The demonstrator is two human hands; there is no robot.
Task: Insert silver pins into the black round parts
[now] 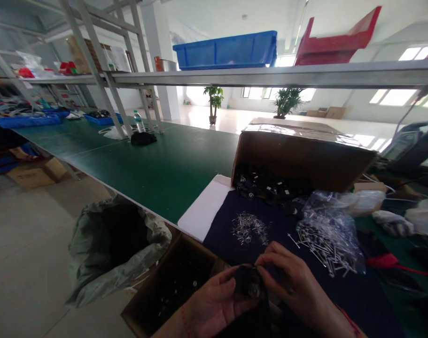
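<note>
At the near edge of the bench my left hand (217, 300) is closed around a small black part (248, 284) with a shiny round spot on it. My right hand (287, 270) meets it from the right, its thumb and forefinger pinched at the part's upper edge. Whatever lies between those right fingertips is too small and dark to make out. Just beyond the hands, a loose pile of small metal pins (249, 227) lies on a dark blue cloth (217, 241). Right of the pile, a clear plastic bag (330, 220) spills long metal pins with heads onto the cloth.
A cardboard box (305, 159) on its side holds many black parts. Below the bench edge stand an open box (146, 300) with dark pieces and a green-grey sack (94, 263). Overhead, a shelf (305, 75) carries a blue bin (228, 51) and a red bin (337, 44).
</note>
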